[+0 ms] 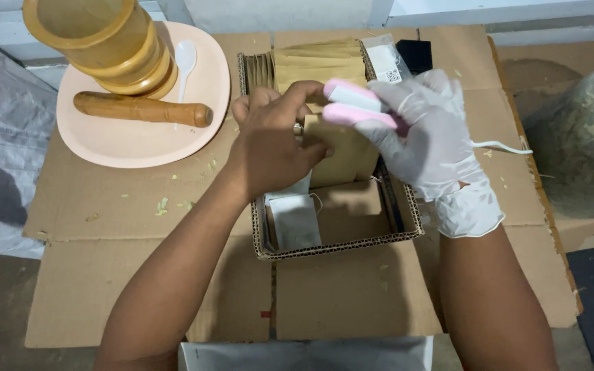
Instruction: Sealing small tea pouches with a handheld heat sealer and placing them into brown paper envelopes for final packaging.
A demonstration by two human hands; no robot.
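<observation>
Sealer: a small pink and white handheld sealer (355,104) sits over the top edge of a brown paper pouch (338,154), above the far half of the box.
Right hand: the right hand (434,141), in a white glove, is wrapped around the sealer's right end, fingers curled tight on it; a white cord (500,145) trails off toward 3 o'clock.
Left hand: the left hand (269,137), bare, is closed on the pouch's top left corner, thumb near the sealer's tip at 9 o'clock of it.
Pouch: upright in the box, its upper edge touching the sealer; how far it reaches between the sealer's halves I cannot tell.
Box: a shallow cardboard box (338,246) holds a stack of brown pouches (317,62) at 12 o'clock and a white sachet (295,221) at 7 o'clock.
Hidden: the left hand covers the pouch's left side; the sealer's back end is lost in the glove.
Around: at 10 o'clock, a peach plate (139,141) carries a wooden mortar (104,41), a pestle (142,108) and a white spoon (185,58), on flattened cardboard (104,199).
</observation>
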